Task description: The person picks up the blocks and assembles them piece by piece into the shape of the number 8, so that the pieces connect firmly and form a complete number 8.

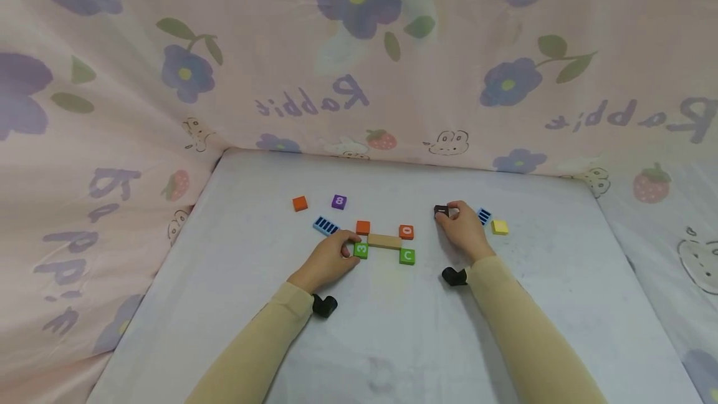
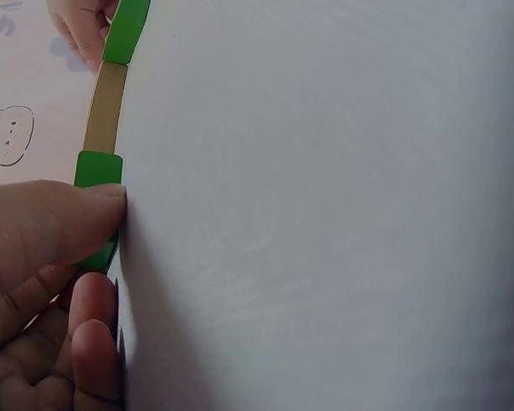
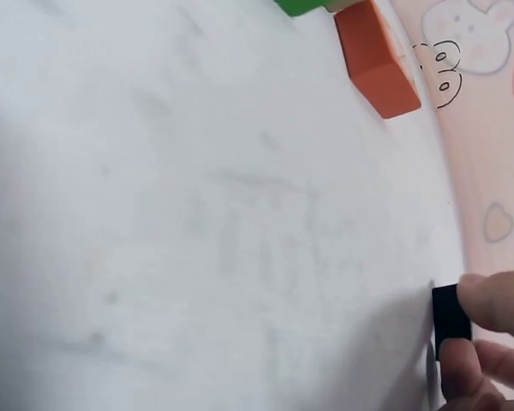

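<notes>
Tabletop (image 1: 381, 341): white surface. Left hand (image 1: 325, 259) and right hand (image 1: 465, 227): fingers nearly closed, each pinching one block. Wooden bar (image 1: 384, 241): mid-tabletop, corner blocks (image 1: 406, 257) at both ends. Green block marked 3 (image 1: 361, 250): in left-hand grip, at bar's near-left corner. Black block (image 1: 440, 210): in right-hand grip, well right of bar.

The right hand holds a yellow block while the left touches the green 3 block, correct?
Not quite: the head view shows the right hand holding a black block, not a yellow one. The left hand does touch the green 3 block.
</notes>
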The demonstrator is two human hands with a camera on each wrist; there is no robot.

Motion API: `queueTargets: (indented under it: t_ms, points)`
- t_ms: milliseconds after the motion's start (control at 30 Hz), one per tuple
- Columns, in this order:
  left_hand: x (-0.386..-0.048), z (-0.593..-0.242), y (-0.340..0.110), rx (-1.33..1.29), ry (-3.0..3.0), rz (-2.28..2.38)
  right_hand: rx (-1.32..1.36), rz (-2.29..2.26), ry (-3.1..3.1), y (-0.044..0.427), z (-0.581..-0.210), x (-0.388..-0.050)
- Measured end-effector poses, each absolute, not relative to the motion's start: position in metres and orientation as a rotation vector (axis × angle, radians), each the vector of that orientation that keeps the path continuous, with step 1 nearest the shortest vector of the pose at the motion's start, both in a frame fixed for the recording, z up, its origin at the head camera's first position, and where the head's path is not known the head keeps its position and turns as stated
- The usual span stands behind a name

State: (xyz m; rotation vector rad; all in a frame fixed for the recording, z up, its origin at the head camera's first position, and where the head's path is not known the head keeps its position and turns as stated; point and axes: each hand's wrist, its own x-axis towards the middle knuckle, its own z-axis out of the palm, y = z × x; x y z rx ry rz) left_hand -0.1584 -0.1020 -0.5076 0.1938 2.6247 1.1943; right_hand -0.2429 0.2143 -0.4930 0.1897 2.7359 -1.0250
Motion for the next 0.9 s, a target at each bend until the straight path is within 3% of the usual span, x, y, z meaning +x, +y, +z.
queueTargets:
  t_ms: [900]
  points:
    - [-0.158, -0.506, -0.102, 0.195, 2.628, 1.182, -0.115, -1.139, 2.683, 0.173, -0.498, -0.262]
